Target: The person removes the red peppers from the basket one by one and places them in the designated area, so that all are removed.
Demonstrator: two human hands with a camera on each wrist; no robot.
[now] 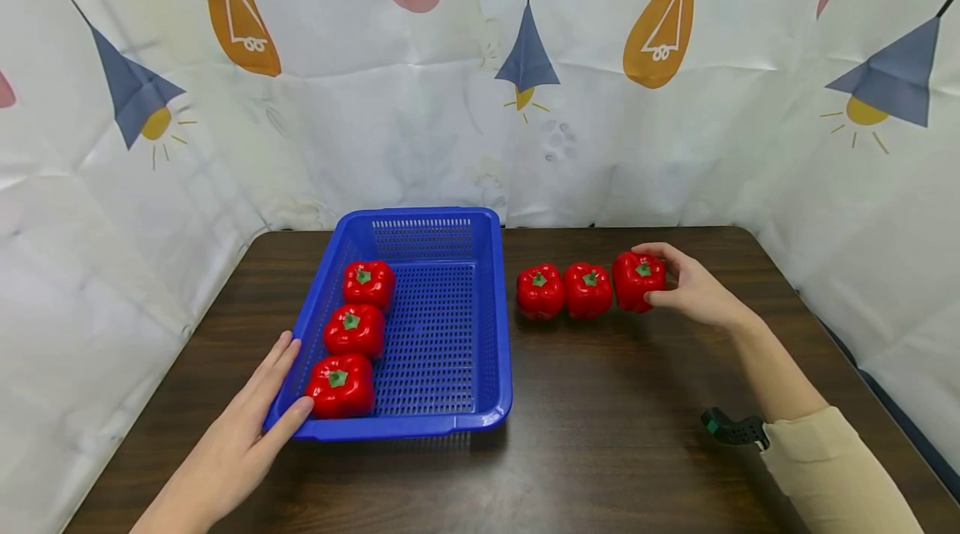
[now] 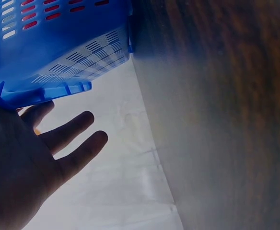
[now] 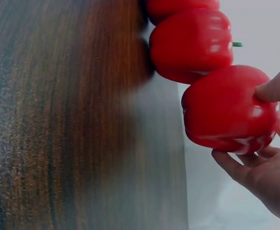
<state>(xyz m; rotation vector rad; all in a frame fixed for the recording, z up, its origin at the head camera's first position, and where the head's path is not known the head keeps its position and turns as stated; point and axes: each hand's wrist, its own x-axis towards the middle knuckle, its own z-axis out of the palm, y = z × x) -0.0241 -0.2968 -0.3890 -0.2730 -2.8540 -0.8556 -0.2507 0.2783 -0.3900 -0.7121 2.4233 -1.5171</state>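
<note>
My right hand (image 1: 696, 291) holds a red bell pepper (image 1: 633, 282) between thumb and fingers; in the right wrist view this pepper (image 3: 228, 112) appears raised off the tabletop. Close to its left, two more red bell peppers, one in the middle (image 1: 588, 291) and one at the left end (image 1: 540, 292), stand in a row on the table. Against the near left corner of a blue plastic basket (image 1: 507, 351) rests my left hand (image 1: 243, 430), its fingers extended along the outside and its thumb at the rim. Three red bell peppers (image 1: 354, 331) line the basket's left side, stems up.
The dark wooden table (image 1: 592, 451) carries the basket left of centre. White printed cloth (image 1: 420, 142) hangs behind the table and along both sides. A black strap (image 1: 733, 427) sits at my right wrist by the beige sleeve.
</note>
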